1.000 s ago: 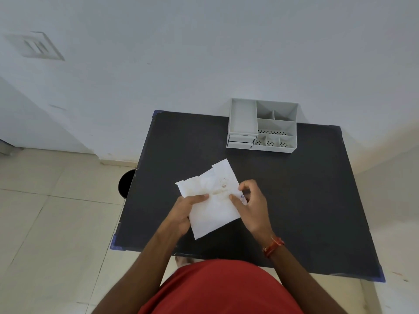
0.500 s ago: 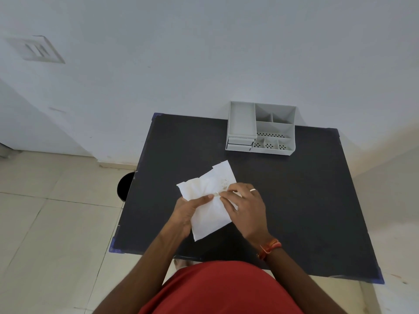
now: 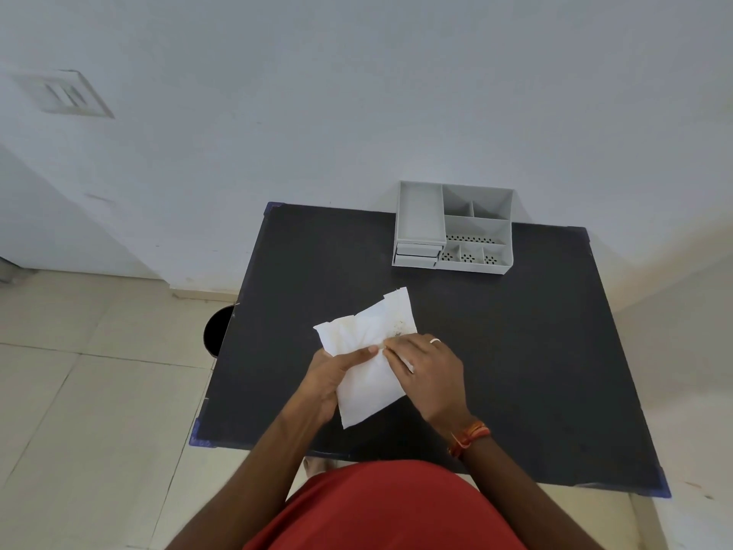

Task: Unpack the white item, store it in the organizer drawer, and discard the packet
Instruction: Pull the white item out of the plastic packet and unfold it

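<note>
A white packet [image 3: 367, 387], crumpled and torn at its far end, is held over the black table [image 3: 515, 351]. My left hand [image 3: 329, 381] grips its left side with the thumb across the top. My right hand [image 3: 426, 371] pinches the packet's middle from the right, fingertips meeting the left thumb. The white item inside is not visible. The grey organizer [image 3: 454, 228] stands at the table's far edge against the wall, with two small shut drawers [image 3: 416, 256] at its front left.
A round black bin [image 3: 216, 331] stands on the tiled floor beside the table's left edge. A white wall rises right behind the table. Bare black tabletop lies between the packet and the organizer and to the right.
My right hand has slid from the packet's right edge to its middle, meeting the left thumb. The packet has stayed in place.
</note>
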